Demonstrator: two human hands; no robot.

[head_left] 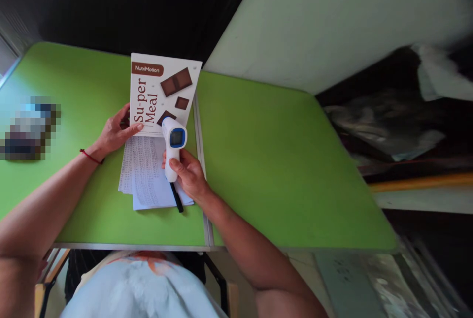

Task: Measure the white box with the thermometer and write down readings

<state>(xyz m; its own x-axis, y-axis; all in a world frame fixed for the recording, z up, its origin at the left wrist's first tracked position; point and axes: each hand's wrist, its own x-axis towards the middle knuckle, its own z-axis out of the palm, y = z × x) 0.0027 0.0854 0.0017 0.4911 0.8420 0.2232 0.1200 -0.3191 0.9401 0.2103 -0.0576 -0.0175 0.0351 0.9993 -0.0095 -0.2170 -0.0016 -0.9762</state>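
Observation:
My left hand (117, 130) grips the lower left corner of a white box (148, 79) printed "NutriMotion Su-per Meal" with chocolate pieces, thumb on its front and fingers behind. In my right hand (188, 173) is a white and blue infrared thermometer (173, 153), held upright by its handle. Its small dark screen faces me, and its head overlaps the box's lower right part. Beneath both lie sheets of printed paper (146, 175), partly covered by the box. A black pen (176, 197) rests on the papers' lower right, its upper end near the thermometer's handle.
The green table (288, 170) has a metal seam running just right of the papers. A blurred-out object (29, 131) lies at the left. A pale wall stands behind, and a dark shelf with plastic bags (388, 121) is at the right.

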